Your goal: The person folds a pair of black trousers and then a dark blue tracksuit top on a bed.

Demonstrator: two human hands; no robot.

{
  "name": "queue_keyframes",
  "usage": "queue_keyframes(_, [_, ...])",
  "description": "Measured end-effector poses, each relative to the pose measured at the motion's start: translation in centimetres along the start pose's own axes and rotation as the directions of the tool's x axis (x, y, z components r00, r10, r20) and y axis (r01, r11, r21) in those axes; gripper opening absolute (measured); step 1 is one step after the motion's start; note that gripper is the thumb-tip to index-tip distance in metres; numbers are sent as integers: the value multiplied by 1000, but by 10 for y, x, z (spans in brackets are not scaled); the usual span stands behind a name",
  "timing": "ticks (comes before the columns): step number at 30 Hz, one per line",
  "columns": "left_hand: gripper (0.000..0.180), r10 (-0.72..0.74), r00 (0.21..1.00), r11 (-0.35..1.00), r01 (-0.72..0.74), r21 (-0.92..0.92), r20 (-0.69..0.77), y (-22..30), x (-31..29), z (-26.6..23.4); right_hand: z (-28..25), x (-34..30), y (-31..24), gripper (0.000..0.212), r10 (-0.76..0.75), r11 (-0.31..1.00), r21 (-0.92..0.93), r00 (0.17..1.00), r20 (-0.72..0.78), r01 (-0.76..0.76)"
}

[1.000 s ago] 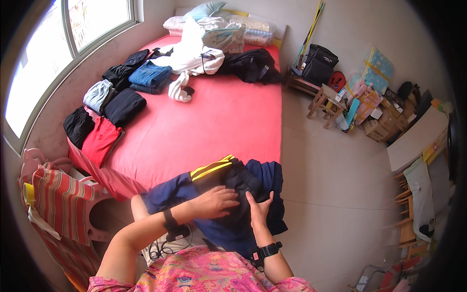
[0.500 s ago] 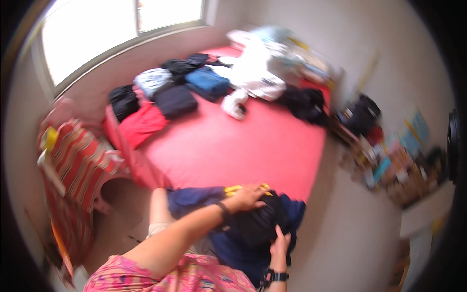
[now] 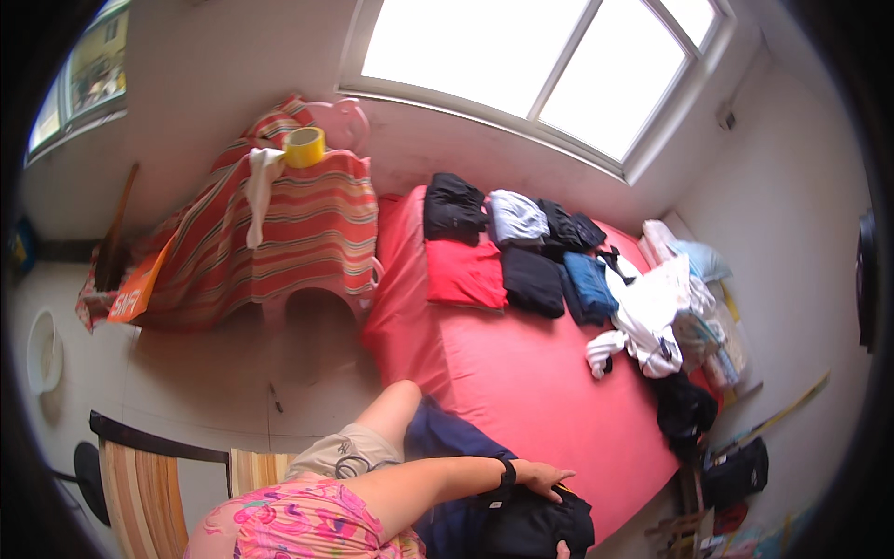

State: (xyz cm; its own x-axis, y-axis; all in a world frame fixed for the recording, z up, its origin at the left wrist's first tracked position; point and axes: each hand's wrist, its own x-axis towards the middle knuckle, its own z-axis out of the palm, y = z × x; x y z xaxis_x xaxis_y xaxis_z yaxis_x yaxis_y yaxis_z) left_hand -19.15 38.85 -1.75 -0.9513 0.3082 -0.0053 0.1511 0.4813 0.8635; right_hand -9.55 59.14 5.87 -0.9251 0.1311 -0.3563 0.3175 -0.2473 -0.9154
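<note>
On the near edge of the bed, a black garment (image 3: 535, 526) lies in a folded bundle, with a small strip of yellow showing at its top. My left hand (image 3: 540, 477), wearing a dark wristband, rests on its far edge with the fingers stretched out. Of my right hand (image 3: 562, 551) only a fingertip shows, against the front of the garment at the lower edge; the rest is out of view. A navy blue cloth (image 3: 456, 436) spreads beneath the bundle and beside my knee.
Folded clothes stand along the pink bed (image 3: 521, 391): a red one (image 3: 464, 273), black ones, blue jeans (image 3: 589, 289). Loose white clothing (image 3: 652, 307) heaps at the right. Leftward, a striped cloth (image 3: 307, 219) drapes furniture bearing yellow tape (image 3: 304, 147). A wooden chair (image 3: 144, 494) stands nearby.
The view has swung left, bringing the draped furniture and chair further in. My left hand stays on the black garment; my right hand has mostly slipped out at the bottom.
</note>
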Motion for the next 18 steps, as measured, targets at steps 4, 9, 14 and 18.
queue_keyframes(4, [90,-27,991,984,4,-178,-129,5,-25,-33,14,14,-26,43,90,995,17,976,200,-96])
queue_keyframes(9, [86,117,989,834,-145,-533,-85,-11,-71,-69,65,-23,-65,48,-170,875,-334,869,466,350])
queue_keyframes(14, [63,182,977,542,-193,-818,-110,-14,-131,-89,97,-45,-79,53,-111,763,-409,725,680,500])
queue_keyframes(18, [54,-15,992,624,-87,-777,-123,-9,-173,-108,107,-51,-81,58,-56,777,-383,660,749,500])
